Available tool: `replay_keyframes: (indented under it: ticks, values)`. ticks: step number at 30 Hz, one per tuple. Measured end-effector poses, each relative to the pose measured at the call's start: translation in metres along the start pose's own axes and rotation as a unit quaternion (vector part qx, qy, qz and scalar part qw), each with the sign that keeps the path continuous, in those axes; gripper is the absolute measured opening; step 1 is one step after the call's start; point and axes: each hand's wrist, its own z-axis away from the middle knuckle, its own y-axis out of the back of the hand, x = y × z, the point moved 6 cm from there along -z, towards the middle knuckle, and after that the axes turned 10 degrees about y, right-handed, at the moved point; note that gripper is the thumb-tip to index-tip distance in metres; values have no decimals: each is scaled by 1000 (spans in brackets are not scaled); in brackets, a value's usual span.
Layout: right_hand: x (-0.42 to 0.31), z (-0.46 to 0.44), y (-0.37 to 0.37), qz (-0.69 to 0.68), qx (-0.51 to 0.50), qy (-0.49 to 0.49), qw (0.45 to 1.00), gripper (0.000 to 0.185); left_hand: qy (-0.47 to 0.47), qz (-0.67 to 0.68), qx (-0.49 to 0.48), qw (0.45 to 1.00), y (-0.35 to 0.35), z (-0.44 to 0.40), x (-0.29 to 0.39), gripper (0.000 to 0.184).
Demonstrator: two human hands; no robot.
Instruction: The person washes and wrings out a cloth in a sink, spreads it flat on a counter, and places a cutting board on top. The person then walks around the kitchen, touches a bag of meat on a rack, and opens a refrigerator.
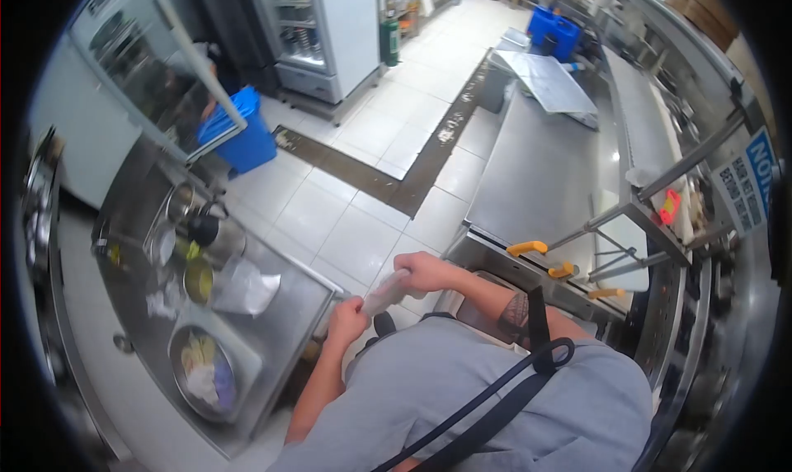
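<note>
Head view, read from my station: the left hand (348, 317) has its fingers closed on the lower end of a pale item (384, 294), thin and partly see-through. The right hand (419, 272) has curled fingers around the upper end of it; the palm is hidden from me. The pale item spans the gap between both hands, tilted, in front of the grey shirt (503, 389) and above the tiled floor (313, 212). I cannot tell its material. Nearest on the left side is a steel counter (285, 332). On it I log a large round bowl (200, 371) with pale, yellowish and purplish contents, lying over part of a flat tray (247, 352); a white plastic bag (252, 287) sits near a smaller container (198, 280) with yellowish contents. Farther along the same counter is a dark-topped pot (216, 228). A blue bin (239, 131) stands on the floor beyond that counter. On the right side, a silvery sheet (549, 84) lies at the far end of a steel worktop (540, 162). Orange handles (527, 247) show at the worktop's near end, to the right of the hands and apart from them.
</note>
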Motion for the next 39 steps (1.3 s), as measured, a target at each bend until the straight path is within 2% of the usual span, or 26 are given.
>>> replay_keyframes:
  ticks: [2, 6, 8, 10, 12, 14, 15, 20, 21, 22, 25, 27, 29, 33, 38, 39]
  values:
    - [4, 0, 24, -10, 52, -44, 998, 22, -43, 20, -16, 999, 17, -39, 18, 16]
    - [29, 9, 62, -35, 144, -111, 983, 25, -136, 32, 40, 989, 58, -106, 63, 14]
    - [51, 10, 69, -25, 168, -97, 981, 26, -178, 81, 101, 976, 71, -139, 79, 13]
    - [49, 8, 84, -69, 152, -147, 975, 27, -186, 108, 87, 973, 73, -174, 101, 13]
    - [60, 5, 95, -82, 162, -154, 971, 28, -220, 176, 78, 956, 73, -196, 125, 17]
    - [63, -2, 116, -100, 174, -141, 969, 29, -234, 189, 87, 950, 71, -216, 148, 17]
    - [74, -6, 124, -64, 190, -125, 972, 30, -246, 210, 104, 940, 76, -229, 166, 18]
    - [88, -18, 179, -104, 215, -121, 963, 33, -262, 201, 108, 938, 95, -273, 227, 16]
    - [87, -17, 192, -143, 212, -157, 954, 33, -260, 195, 104, 940, 96, -280, 235, 16]
    - [91, -16, 200, -179, 208, -193, 942, 34, -261, 191, 99, 941, 95, -286, 242, 16]
    - [108, -17, 224, -150, 263, -166, 939, 36, -277, 167, 70, 944, 92, -318, 274, 16]
    - [124, -17, 233, -151, 303, -158, 928, 35, -285, 198, 34, 937, 81, -341, 290, 17]
    - [148, -18, 238, -187, 323, -175, 911, 25, -282, 208, 2, 937, 70, -362, 310, 18]
    - [168, -26, 271, -177, 351, -203, 897, 23, -275, 245, -65, 927, 51, -411, 363, 19]
    - [193, -45, 316, -219, 423, -241, 846, 23, -250, 254, -148, 923, 32, -485, 435, 17]
    - [186, -48, 331, -241, 438, -249, 829, 24, -273, 239, -177, 915, 26, -497, 453, 15]
